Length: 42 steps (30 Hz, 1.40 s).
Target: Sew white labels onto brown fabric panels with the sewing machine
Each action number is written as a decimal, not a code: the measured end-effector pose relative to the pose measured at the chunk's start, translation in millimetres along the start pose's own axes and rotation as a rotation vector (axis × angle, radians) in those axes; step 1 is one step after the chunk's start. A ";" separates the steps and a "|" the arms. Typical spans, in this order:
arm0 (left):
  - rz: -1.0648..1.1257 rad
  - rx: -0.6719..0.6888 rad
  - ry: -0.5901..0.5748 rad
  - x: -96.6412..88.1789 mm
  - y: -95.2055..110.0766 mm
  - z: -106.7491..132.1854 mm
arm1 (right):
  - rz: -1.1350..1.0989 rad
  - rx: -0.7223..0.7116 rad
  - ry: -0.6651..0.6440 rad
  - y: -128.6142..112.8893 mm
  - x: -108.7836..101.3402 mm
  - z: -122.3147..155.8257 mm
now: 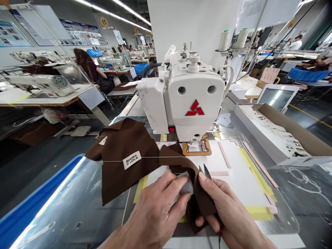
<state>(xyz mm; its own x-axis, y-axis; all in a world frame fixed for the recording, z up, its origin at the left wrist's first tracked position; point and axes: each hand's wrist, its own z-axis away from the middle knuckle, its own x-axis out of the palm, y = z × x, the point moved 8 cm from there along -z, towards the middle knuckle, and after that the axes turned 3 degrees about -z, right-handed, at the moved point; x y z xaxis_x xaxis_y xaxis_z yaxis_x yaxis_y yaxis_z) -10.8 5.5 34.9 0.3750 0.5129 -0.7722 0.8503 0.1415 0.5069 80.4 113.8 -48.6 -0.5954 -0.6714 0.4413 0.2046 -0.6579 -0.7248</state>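
In front of the sewing machine, my left hand (pixel 158 204) pinches a thin grey-white piece (pixel 187 185) that lies against a brown fabric piece (pixel 202 193). My right hand (pixel 225 200) grips that folded fabric between thumb and fingers. Thread snips (pixel 205 172) are also in the right hand, their two blade tips poking up past the thumb. To the left lies another brown fabric piece (pixel 116 180) bearing a white label (pixel 132 160) printed "BIMBA Y LOLA". A white thread (pixel 153 157) runs across both brown pieces.
The white sewing machine head (pixel 197 93) stands straight ahead, over a brown-framed clamp (pixel 209 148). A white template sheet (pixel 233 186) with yellow and pink tape covers the bed. At right are a box of labels (pixel 282 159) and loose thread (pixel 304 180). A blue bin edge (pixel 41 193) borders the left.
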 end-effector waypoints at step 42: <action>0.319 -0.239 -0.070 1.5 -11.9 -9.6 | 0.001 -0.026 -0.074 -1.4 3.8 3.5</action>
<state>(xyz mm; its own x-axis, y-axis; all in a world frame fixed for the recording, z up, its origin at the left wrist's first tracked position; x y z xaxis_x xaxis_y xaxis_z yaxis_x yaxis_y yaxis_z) -23.9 12.6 31.4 0.6376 0.5049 -0.5818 0.5804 0.1816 0.7938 80.6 111.0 -44.1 -0.5361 -0.6959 0.4778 0.1841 -0.6488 -0.7383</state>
